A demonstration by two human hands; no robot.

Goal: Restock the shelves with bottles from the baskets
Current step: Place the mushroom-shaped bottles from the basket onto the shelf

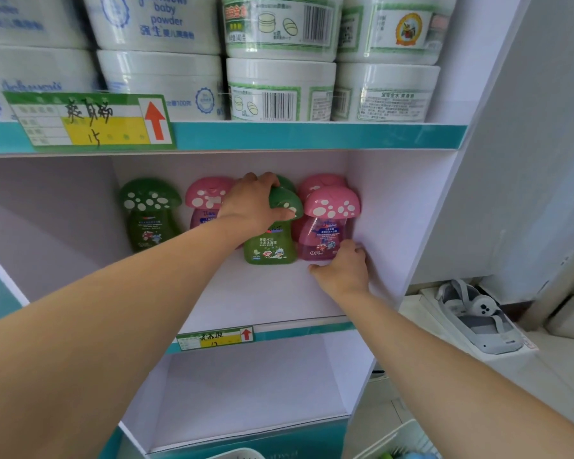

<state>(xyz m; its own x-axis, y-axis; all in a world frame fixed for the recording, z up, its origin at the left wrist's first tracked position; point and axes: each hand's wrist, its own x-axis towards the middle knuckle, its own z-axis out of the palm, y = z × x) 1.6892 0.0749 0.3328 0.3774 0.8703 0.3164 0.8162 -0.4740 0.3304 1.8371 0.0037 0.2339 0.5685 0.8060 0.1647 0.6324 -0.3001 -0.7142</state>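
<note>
The green mushroom-capped bottle (269, 246), on the middle shelf (262, 293) just beside the pink mushroom-capped bottle (325, 233), is being clasped by the left grip (256, 203), fingers curled over its cap. The right grip (342, 270) is being rested at the pink one's base; pinching or merely pressing cannot be told. Both bottles are being judged light, stiff, glossy and top-heavy, best held under the cap.

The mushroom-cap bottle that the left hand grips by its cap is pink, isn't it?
No, it is green. The head view shows the left hand gripping the green bottle by its cap; a pink bottle stands beside it.
</note>
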